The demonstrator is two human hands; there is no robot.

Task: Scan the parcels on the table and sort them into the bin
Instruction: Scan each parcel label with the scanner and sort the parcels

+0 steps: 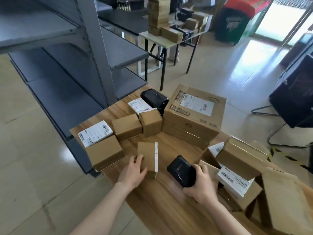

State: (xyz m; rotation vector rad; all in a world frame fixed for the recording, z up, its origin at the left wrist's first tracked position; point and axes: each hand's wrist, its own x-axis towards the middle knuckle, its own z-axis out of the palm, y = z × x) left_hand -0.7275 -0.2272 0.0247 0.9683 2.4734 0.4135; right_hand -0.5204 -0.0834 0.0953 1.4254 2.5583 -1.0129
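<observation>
My left hand (pixel 133 172) grasps a small cardboard parcel (pixel 147 158) standing on the desk (pixel 169 200); my right hand's (pixel 201 184) fingers are wrapped round the black scanner (pixel 182 172) just beside it.

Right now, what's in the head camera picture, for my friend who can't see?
A person's left hand grips a small cardboard box stood on edge, while the right hand holds a black scanner beside it. More labelled parcels crowd the wooden table.

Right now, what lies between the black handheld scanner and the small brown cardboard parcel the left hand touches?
Only bare wooden tabletop between black scanner and cardboard parcel, seen in the head view.
</observation>
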